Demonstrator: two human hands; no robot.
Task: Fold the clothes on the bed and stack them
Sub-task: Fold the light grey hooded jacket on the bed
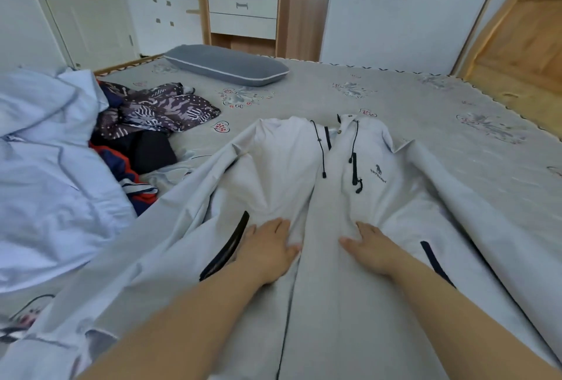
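Both my hands are flat on the white jacket (304, 185), which lies front-up on the bed (410, 100) right in front of me, collar end pointing away. My left hand (269, 250) rests palm down w/ fingers straight, on the left front panel just beside the center placket; a dark-trimmed pocket slit sits just left of my wrist. My right hand (372, 247) lies the same way on the right panel, fingers spread & relaxed, gripping nothing, w/ another dark pocket slit just to its right. Between the two hands runs the placket strip. Farther up the jacket: two black drawcords hang down from the collar, a small dark horse logo on the right chest, sleeves spread out to both sides. To my left a light blue quilt (45, 160) is bunched up, & beyond it a heap of unfolded clothes (152, 118): purple patterned fabric on top, dark & red-navy pieces under it, touching the quilt. Farther back a gray pillow (226, 65) lies near the bed's far edge. Behind that, a wooden shelf unit (243, 11) w/ two white drawers against the wall.
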